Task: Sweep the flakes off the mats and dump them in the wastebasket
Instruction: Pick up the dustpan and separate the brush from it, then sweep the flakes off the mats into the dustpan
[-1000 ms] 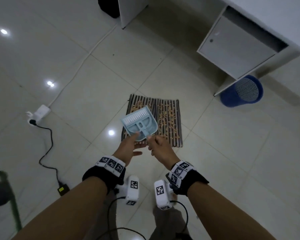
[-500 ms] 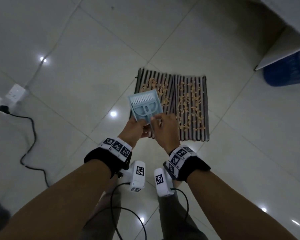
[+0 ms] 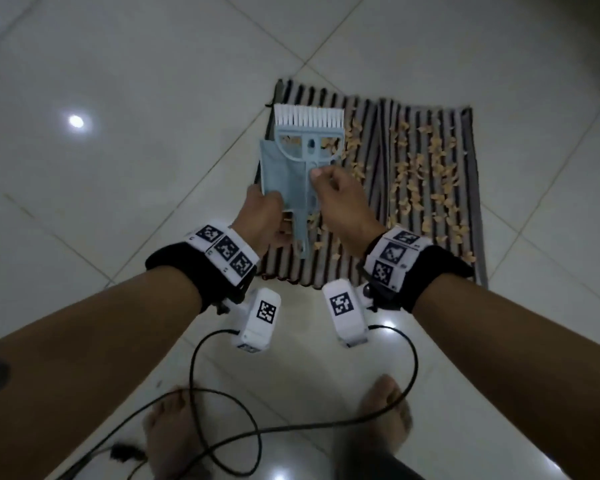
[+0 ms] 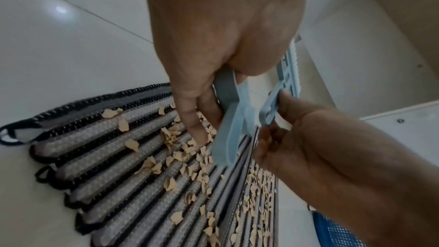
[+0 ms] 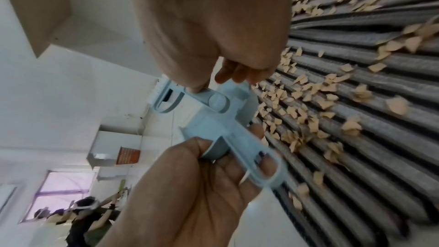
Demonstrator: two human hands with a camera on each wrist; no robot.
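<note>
I look down and see my left hand (image 3: pixel 262 216) curled round the light blue dustpan (image 3: pixel 284 174), holding it at its near end, where the handle starts. My right hand (image 3: pixel 340 199) pinches the handle of the little brush (image 3: pixel 309 133) between thumb and fingers. So each grip is closed tight on its own tool.

The brush lies flat over the dustpan. Its long side runs straight away from me. The white bristles point to the far edge of the mats (image 3: pixel 430 188), and the dustpan's handle points back at my feet. In the left wrist view the two handles are spread apart like a small V, with the brush (image 4: pixel 280 89) lifted off the dustpan (image 4: pixel 228 131).

Both tools are up in the air over the left mat, not touching it. The flakes (image 3: pixel 426 168) are spread over both striped mats, which lie side by side on the tile floor (image 3: pixel 118 133).

Half a second ago the brush sat tucked inside the dustpan and tipped a bit to the side. Now it has slid forward, so the bristles stick out past the pan's front edge. My hands have also moved out over the mats. The blue wastebasket has gone from the head view, but a bit of it (image 4: pixel 337 232) shows low in the left wrist view.
</note>
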